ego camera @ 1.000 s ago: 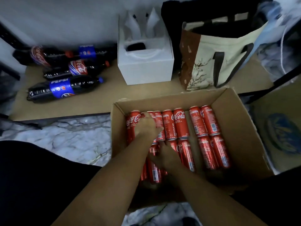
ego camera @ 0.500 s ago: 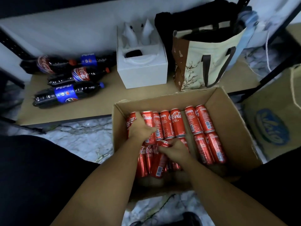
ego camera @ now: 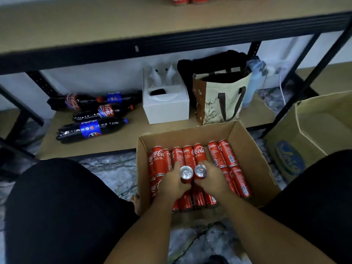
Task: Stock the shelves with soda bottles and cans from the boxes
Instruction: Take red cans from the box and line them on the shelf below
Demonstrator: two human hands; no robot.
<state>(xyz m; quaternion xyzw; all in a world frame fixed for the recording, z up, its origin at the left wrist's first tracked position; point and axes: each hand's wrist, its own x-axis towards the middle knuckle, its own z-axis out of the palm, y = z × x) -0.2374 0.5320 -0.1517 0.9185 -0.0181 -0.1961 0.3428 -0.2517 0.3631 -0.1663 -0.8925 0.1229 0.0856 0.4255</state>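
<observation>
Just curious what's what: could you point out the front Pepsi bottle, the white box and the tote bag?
front Pepsi bottle [ego camera: 89,129]: head view, on its blue label.
white box [ego camera: 167,112]: head view, on its front wall.
tote bag [ego camera: 210,103]: head view, on its cream front panel.

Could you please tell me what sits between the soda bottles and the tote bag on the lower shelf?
A white box stands between the bottles and the bag, in the head view.
</observation>
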